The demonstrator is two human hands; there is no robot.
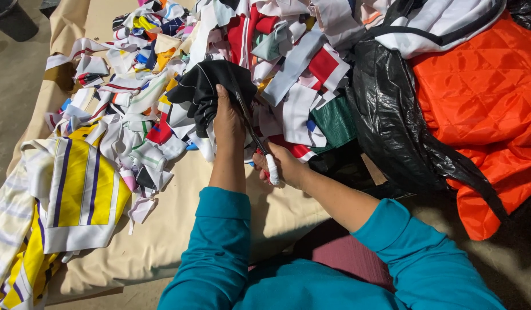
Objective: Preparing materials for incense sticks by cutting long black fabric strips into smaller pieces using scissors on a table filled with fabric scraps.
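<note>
While the black cloth piece [205, 86] sits at the near edge of the heap of coloured scraps [219, 51], your left hand [227, 117] grips it tightly from below, and your right hand [280, 166] has its fingers closed around the scissors [251, 129], whose blades reach up into the cloth. To the right, the black plastic bag [392, 120] and orange quilted fabric [483, 97] crowd close, but bare beige sheet [179, 224] lies open toward you.

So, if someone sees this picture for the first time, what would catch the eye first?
Probably the bright orange quilted fabric on the right, beside a black plastic bag. Next, the big heap of colourful fabric scraps across the beige cloth. In the middle, the left hand holds a black fabric piece while the right hand grips scissors.
</note>
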